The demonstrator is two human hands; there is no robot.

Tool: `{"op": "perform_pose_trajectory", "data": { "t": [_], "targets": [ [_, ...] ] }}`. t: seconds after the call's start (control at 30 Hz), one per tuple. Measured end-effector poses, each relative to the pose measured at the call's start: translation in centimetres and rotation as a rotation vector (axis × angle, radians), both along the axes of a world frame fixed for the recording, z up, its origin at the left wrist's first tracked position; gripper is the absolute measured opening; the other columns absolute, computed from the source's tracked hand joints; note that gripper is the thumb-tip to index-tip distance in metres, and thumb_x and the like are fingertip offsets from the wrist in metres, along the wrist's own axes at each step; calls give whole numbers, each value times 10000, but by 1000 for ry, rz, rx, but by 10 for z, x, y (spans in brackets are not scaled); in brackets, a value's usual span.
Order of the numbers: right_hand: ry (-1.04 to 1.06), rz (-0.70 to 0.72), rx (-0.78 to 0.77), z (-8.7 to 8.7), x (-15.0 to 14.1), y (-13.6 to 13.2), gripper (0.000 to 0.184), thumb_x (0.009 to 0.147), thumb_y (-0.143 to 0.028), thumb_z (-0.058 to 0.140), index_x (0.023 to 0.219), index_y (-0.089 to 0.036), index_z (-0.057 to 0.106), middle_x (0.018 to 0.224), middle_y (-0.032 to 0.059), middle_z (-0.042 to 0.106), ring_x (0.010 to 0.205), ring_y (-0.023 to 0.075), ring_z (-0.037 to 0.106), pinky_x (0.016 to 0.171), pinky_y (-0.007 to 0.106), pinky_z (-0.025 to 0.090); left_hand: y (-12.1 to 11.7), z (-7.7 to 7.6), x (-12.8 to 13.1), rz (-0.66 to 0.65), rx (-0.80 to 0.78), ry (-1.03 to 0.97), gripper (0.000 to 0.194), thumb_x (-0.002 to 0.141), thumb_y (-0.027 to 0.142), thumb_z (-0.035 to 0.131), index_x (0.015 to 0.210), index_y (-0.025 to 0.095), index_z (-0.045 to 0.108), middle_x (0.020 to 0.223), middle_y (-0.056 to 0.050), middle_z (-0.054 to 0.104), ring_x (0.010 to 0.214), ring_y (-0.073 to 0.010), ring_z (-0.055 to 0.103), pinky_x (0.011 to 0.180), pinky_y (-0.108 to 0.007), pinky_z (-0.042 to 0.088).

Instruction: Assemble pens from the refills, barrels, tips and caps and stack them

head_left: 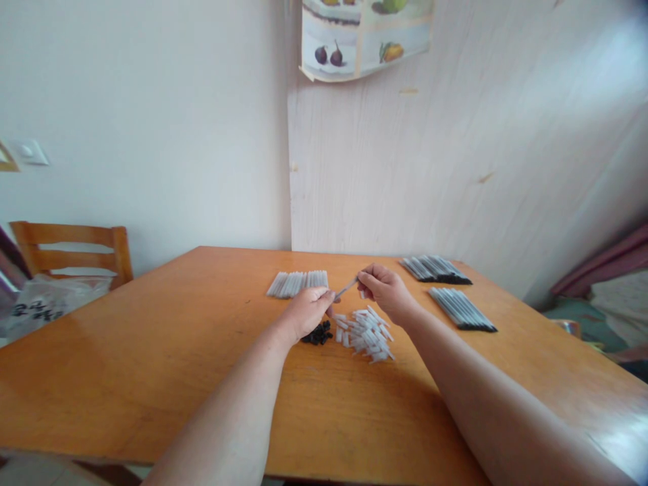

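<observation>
My left hand (310,309) is closed on the lower end of a thin translucent pen barrel (346,289), held at a slant above the table. The fingers of my right hand (383,289) pinch at its upper end, where a small dark bit shows. A short white piece also pokes out beneath those right fingers. Under my hands lie a pile of short white plastic pieces (369,335) and, partly behind my left hand, a heap of small black caps (318,333). Beyond the left hand is a row of clear pen barrels (298,283).
Two groups of black-ended barrels lie at the right, one farther back (434,268) and one nearer (462,308). All rest on a wooden table (152,351). A wooden chair (75,236) with a plastic bag (55,297) stands left; a wall is behind.
</observation>
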State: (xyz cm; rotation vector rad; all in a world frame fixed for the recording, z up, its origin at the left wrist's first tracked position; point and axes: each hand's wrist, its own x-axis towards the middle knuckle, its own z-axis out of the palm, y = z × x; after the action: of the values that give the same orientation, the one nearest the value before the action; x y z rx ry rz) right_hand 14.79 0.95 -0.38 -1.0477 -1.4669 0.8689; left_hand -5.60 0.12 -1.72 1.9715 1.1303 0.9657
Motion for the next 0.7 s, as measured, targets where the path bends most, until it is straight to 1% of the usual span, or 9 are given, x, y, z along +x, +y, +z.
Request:
{"op": "perform_pose_trajectory", "data": {
  "t": [0.07,0.17,0.27,0.37,0.5,0.6,0.7],
  "targets": [
    [22,13,-19,0,-2,-1,288,778,-465,627,750,-189,547,630,-8,589,538,99,476,532,246,369,1,-2,1,0,11,-6,399,898,482,448,754,169,649,748,-30,689,728,-169,613,696,-289,445],
    [45,28,-51,0,-4,-2,288,766,-455,641,730,-187,544,611,-8,586,525,93,464,518,243,354,4,-6,2,44,60,6,301,846,453,546,797,174,648,750,-17,681,716,-164,601,666,-276,441],
    [76,30,-66,0,-5,-3,288,753,-450,652,717,-185,545,602,-9,586,514,87,455,509,240,343,6,-8,3,78,93,0,256,803,430,610,846,182,655,799,-16,690,735,-162,600,662,-267,441],
    [105,26,-72,0,-4,-2,283,748,-449,655,730,-185,553,620,-6,597,511,85,458,504,237,340,3,-5,3,50,66,-33,284,832,449,576,855,181,663,810,-18,693,757,-164,606,693,-272,446],
    [140,44,-74,0,-3,-1,287,748,-454,662,733,-189,553,635,-2,605,509,85,463,485,234,322,-4,1,3,-14,-64,-71,407,903,486,442,856,164,687,721,-28,668,715,-166,601,696,-287,443],
    [176,64,-87,2,-3,-3,297,734,-450,683,719,-186,548,628,2,605,498,80,450,479,232,314,-5,1,3,-23,-111,-77,367,893,456,473,907,162,692,750,-33,678,737,-171,610,704,-289,441],
    [186,74,-108,2,-4,-4,303,723,-445,693,703,-184,540,620,6,604,492,77,438,476,229,304,-2,-1,4,-11,-65,-79,303,860,432,536,839,162,672,781,-29,684,766,-169,609,717,-283,443]
  ]
}}
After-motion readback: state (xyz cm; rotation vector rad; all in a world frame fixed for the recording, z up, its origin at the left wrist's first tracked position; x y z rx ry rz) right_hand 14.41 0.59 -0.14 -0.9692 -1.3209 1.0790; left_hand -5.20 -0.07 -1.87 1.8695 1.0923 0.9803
